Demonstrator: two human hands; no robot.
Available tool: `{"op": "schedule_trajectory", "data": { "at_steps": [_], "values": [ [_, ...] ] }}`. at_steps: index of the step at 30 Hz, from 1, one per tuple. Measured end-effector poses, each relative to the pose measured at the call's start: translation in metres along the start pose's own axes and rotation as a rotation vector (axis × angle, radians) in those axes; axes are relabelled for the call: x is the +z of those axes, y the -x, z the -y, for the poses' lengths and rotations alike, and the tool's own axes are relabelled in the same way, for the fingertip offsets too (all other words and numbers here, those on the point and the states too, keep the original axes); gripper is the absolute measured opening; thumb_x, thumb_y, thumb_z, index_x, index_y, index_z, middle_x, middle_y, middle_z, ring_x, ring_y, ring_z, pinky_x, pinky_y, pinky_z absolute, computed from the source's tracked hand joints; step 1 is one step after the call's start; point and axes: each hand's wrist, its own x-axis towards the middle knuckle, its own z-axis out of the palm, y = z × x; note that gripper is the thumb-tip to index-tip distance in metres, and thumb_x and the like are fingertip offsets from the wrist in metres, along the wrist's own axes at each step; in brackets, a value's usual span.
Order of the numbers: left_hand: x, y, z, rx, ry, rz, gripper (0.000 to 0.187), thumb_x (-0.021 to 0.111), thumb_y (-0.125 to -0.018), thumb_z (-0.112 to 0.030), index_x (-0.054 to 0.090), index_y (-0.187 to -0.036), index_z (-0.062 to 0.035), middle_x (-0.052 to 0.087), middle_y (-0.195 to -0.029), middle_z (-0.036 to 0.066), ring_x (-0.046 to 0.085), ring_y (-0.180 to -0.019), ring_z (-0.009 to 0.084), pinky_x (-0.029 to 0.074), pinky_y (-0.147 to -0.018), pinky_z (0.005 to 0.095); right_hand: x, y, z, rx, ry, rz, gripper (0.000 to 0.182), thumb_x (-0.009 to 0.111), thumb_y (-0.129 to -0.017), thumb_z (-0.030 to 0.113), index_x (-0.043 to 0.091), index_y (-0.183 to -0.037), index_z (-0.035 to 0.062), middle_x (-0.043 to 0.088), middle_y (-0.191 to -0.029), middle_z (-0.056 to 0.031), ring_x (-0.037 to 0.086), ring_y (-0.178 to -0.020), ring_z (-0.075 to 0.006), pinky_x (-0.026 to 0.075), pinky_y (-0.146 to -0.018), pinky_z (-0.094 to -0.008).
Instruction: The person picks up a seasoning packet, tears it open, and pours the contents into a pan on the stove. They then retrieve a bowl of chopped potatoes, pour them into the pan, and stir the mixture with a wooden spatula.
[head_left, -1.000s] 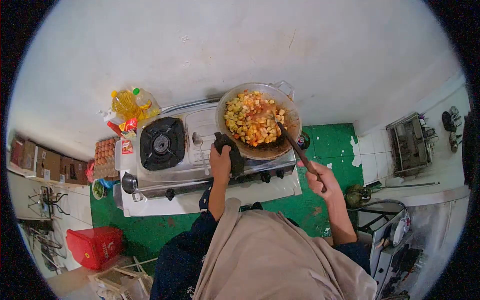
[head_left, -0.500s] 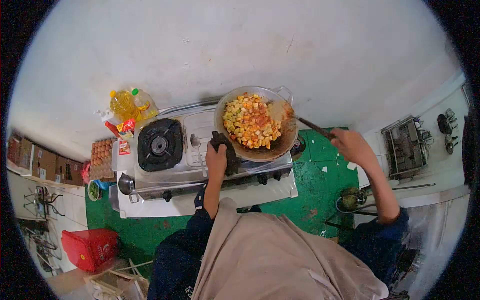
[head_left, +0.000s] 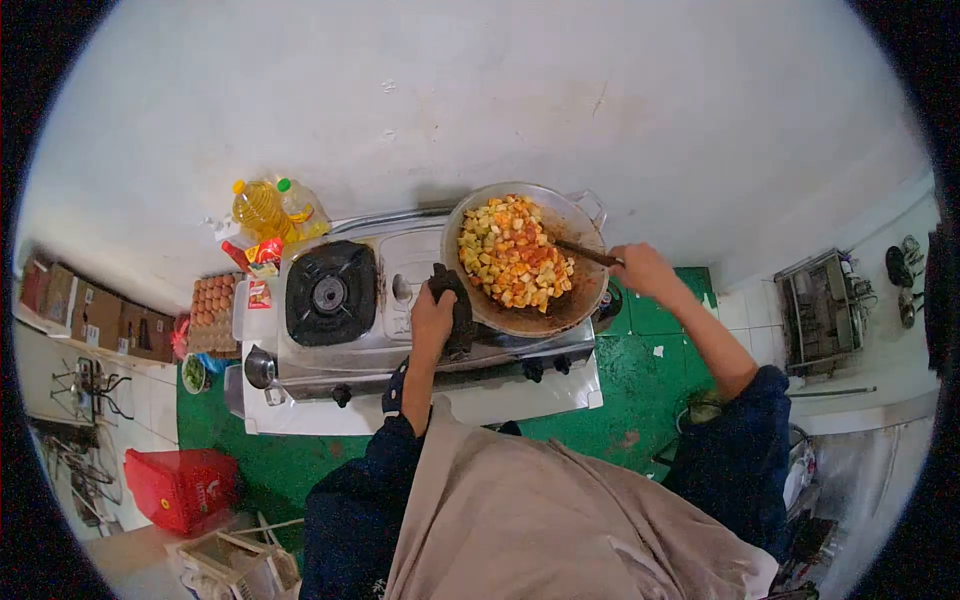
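Observation:
A large metal wok [head_left: 578, 302] sits on the right side of the stove, full of diced, orange-tinted food cubes [head_left: 505, 245]. My right hand [head_left: 645, 272] is closed around the dark handle of a spatula [head_left: 585, 253], right of the wok. The spatula's blade is down among the cubes and hidden by them. My left hand [head_left: 432, 318] grips a black cloth [head_left: 460, 320] at the wok's left rim; the cloth hides any wok handle there. Just left of that hand, a metal spoon [head_left: 402, 290] lies on the stove top.
An unused black burner [head_left: 330, 292] is left of the wok. Oil bottles [head_left: 262, 210], red packets [head_left: 264, 252], a tray of eggs [head_left: 212, 302] and a metal ladle [head_left: 261, 368] are farther left. A red box [head_left: 182, 490] stands on the green floor [head_left: 640, 350].
My right hand has moved left toward the wok, driving the spatula's blade from the right wall into the cubes. My left hand keeps its hold on the cloth. The view has shifted slightly.

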Motion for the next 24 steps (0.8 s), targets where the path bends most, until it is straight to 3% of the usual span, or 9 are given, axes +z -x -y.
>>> {"op": "schedule_trajectory", "data": {
  "at_steps": [5, 9, 12, 15, 18, 21, 24],
  "values": [
    [-0.002, 0.003, -0.011, -0.083, 0.023, 0.017, 0.038, 0.056, -0.080, -0.023, 0.055, -0.110, 0.0004, 0.062, -0.097, 0.018, 0.059, -0.090, 0.0309, 0.045, -0.080, 0.0377, 0.045, 0.057, 0.015, -0.021, 0.237, -0.131, 0.041, 0.057, -0.077, 0.014, 0.053, -0.117, 0.0058, 0.059, -0.081, -0.0166, 0.062, -0.067, -0.0317, 0.050, -0.055, -0.0431],
    [-0.001, -0.003, -0.003, -0.022, -0.021, 0.002, 0.039, 0.056, -0.081, -0.024, 0.053, -0.111, 0.0006, 0.061, -0.100, 0.019, 0.058, -0.093, 0.0325, 0.044, -0.082, 0.0388, 0.054, 0.104, 0.018, -0.152, 0.375, -0.270, 0.055, 0.056, -0.074, 0.009, 0.045, -0.128, 0.0089, 0.056, -0.082, -0.0129, 0.061, -0.061, -0.0256, 0.049, -0.047, -0.0378],
    [0.003, -0.009, 0.011, -0.022, 0.008, 0.013, 0.044, 0.054, -0.080, -0.027, 0.050, -0.114, 0.0018, 0.059, -0.105, 0.022, 0.057, -0.097, 0.0365, 0.042, -0.084, 0.0418, 0.024, 0.114, 0.021, 0.023, 0.329, -0.275, 0.045, 0.055, -0.079, 0.011, 0.050, -0.123, 0.0152, 0.054, -0.078, -0.0123, 0.058, -0.058, -0.0293, 0.047, -0.047, -0.0397],
    [0.003, -0.008, 0.008, -0.036, -0.004, 0.009, 0.046, 0.055, -0.080, -0.027, 0.049, -0.115, 0.0033, 0.059, -0.105, 0.022, 0.057, -0.097, 0.0361, 0.043, -0.084, 0.0419, -0.001, 0.095, 0.008, 0.132, 0.287, -0.307, 0.042, 0.058, -0.079, 0.013, 0.052, -0.121, 0.0148, 0.056, -0.080, -0.0141, 0.059, -0.061, -0.0322, 0.048, -0.051, -0.0429],
    [-0.001, -0.010, 0.003, -0.071, -0.003, 0.078, 0.047, 0.055, -0.080, -0.026, 0.049, -0.115, 0.0042, 0.059, -0.104, 0.022, 0.058, -0.097, 0.0357, 0.043, -0.084, 0.0410, -0.010, 0.052, -0.004, 0.192, 0.351, -0.169, 0.027, 0.053, -0.081, 0.014, 0.056, -0.108, 0.0115, 0.059, -0.080, -0.0157, 0.062, -0.067, -0.0322, 0.050, -0.053, -0.0431],
    [-0.004, -0.013, 0.004, -0.054, 0.002, 0.095, 0.046, 0.056, -0.080, -0.027, 0.050, -0.114, 0.0043, 0.060, -0.103, 0.022, 0.058, -0.096, 0.0356, 0.043, -0.083, 0.0404, 0.000, 0.008, -0.008, 0.016, 0.191, -0.255, 0.022, 0.054, -0.081, 0.014, 0.058, -0.102, 0.0095, 0.061, -0.078, -0.0165, 0.063, -0.071, -0.0325, 0.051, -0.057, -0.0432],
    [-0.005, -0.011, -0.004, -0.053, 0.009, 0.094, 0.045, 0.056, -0.080, -0.027, 0.051, -0.112, 0.0046, 0.060, -0.102, 0.022, 0.059, -0.094, 0.0356, 0.044, -0.082, 0.0403, 0.014, -0.004, 0.014, -0.041, 0.237, -0.161, 0.044, 0.060, -0.078, 0.015, 0.052, -0.121, 0.0136, 0.057, -0.080, -0.0157, 0.061, -0.075, -0.0306, 0.050, -0.057, -0.0417]
  ]
}}
